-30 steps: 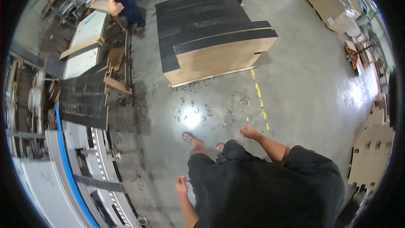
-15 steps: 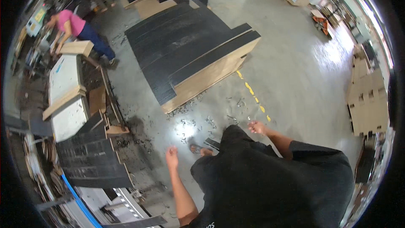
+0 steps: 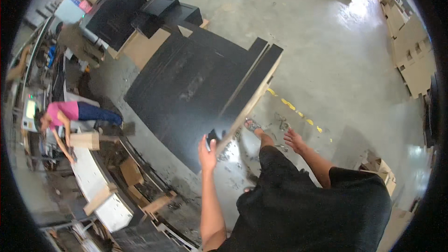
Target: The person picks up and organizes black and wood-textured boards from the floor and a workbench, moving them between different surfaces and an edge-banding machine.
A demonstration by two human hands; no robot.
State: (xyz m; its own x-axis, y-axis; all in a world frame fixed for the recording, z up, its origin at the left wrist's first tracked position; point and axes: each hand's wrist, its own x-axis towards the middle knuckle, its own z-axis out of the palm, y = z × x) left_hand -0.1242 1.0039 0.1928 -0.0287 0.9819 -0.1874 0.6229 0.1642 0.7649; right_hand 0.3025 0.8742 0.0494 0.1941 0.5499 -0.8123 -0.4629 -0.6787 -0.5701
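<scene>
Ahead of me lies a big stack of black boards with pale wood edges. My left hand is held over the near corner of that stack, fingers apart and holding nothing. Just past its fingertips is a small dark shape; whether the hand touches it or the boards I cannot tell. To the right, my right hand hangs above the floor with its fingers spread and nothing in them. My sandalled foot is beside the stack's near edge.
Dark scraps litter the grey floor, along with a broken yellow line. At the left, a person in a pink top leans over a white-topped machine bed. Black boxes stand behind the stack, and cardboard at far right.
My view has swung round and I have stepped nearer the black stack. My left hand, loosely curled before, now has its fingers apart over the stack's corner. The right hand's fingers have spread.
</scene>
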